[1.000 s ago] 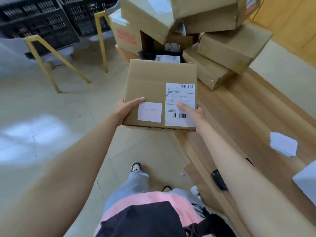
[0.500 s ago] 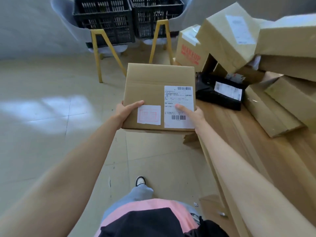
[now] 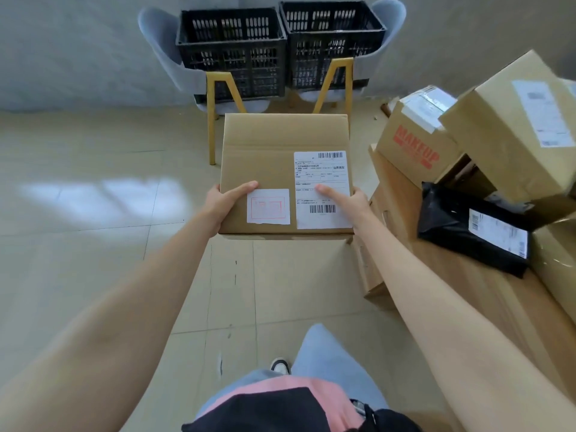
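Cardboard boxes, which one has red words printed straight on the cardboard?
The small box just right of the held box, MAKEUP in red on its side; the held box shows red only on a white sticker.

Two crates (image 3: 230, 54), two chairs (image 3: 162, 51), one mailer (image 3: 445, 222)

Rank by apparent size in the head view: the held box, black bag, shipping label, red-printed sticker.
Largest to smallest:
1. held box
2. black bag
3. shipping label
4. red-printed sticker
The bag is partly hidden under other boxes, so its place is unsure. Label and sticker share one box face, so theirs is firm.
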Demonstrator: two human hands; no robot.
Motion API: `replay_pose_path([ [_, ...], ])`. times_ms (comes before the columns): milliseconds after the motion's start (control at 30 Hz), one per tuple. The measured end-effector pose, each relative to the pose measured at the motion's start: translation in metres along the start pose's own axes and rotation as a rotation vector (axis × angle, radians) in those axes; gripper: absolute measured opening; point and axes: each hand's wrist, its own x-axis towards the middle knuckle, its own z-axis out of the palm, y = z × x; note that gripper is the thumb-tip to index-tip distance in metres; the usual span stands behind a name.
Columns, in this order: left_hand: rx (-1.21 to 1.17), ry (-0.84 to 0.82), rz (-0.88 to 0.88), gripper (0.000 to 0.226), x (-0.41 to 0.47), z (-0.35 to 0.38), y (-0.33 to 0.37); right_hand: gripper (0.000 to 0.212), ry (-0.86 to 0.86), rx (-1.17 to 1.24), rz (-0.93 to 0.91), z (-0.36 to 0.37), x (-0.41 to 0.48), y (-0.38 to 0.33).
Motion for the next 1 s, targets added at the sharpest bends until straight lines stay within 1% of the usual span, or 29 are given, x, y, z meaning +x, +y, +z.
replay_pose_path([
  [33, -0.005, 0.005, -0.002, 0.075, 0.009, -0.003, 0.004, 0.029, -0.004, -0.01, -0.001, 0.005, 0.009, -0.006],
  [133, -0.024, 0.021, -0.007, 0.086, 0.034, -0.012, 0.019, 0.045, -0.017, -0.034, 0.012, 0.02, 0.04, -0.02],
  [167, -0.031, 0.03, -0.006, 0.086, 0.043, -0.015, 0.025, 0.049, -0.019, -0.042, 0.018, 0.025, 0.051, -0.025],
  [300, -0.056, 0.08, -0.002, 0.07, 0.085, -0.021, 0.048, 0.059, -0.038, -0.037, 0.019, 0.045, 0.104, -0.047],
  [400, -0.054, 0.12, 0.002, 0.07, 0.121, -0.024, 0.073, 0.07, -0.06, -0.029, 0.01, 0.058, 0.152, -0.067],
  [467, -0.057, 0.144, 0.002, 0.07, 0.143, -0.025, 0.092, 0.068, -0.077, -0.036, 0.01, 0.066, 0.181, -0.084],
  [533, -0.064, 0.161, -0.002, 0.067, 0.166, -0.025, 0.112, 0.061, -0.091, -0.046, 0.005, 0.073, 0.211, -0.103],
  [600, -0.071, 0.175, -0.009, 0.067, 0.187, -0.026, 0.131, 0.058, -0.098, -0.06, -0.002, 0.079, 0.24, -0.12],
  [700, -0.072, 0.204, -0.019, 0.071, 0.219, -0.026, 0.156, 0.068, -0.114, -0.079, -0.013, 0.088, 0.281, -0.143],
  [767, -0.077, 0.218, -0.023, 0.07, 0.237, -0.026, 0.168, 0.071, -0.13, -0.084, -0.019, 0.093, 0.303, -0.155],
  [833, -0.088, 0.224, -0.031, 0.07, 0.255, -0.027, 0.178, 0.078, -0.135, -0.095, -0.015, 0.099, 0.323, -0.163],
  [867, -0.088, 0.224, -0.036, 0.071, 0.264, -0.028, 0.182, 0.079, -0.136, -0.102, -0.009, 0.103, 0.331, -0.166],
  [967, -0.078, 0.224, -0.047, 0.072, 0.292, -0.035, 0.194, 0.073, -0.147, -0.099, 0.001, 0.115, 0.36, -0.175],
  [1000, -0.079, 0.224, -0.048, 0.072, 0.302, -0.038, 0.198, 0.073, -0.145, -0.098, 0.008, 0.121, 0.37, -0.178],
])
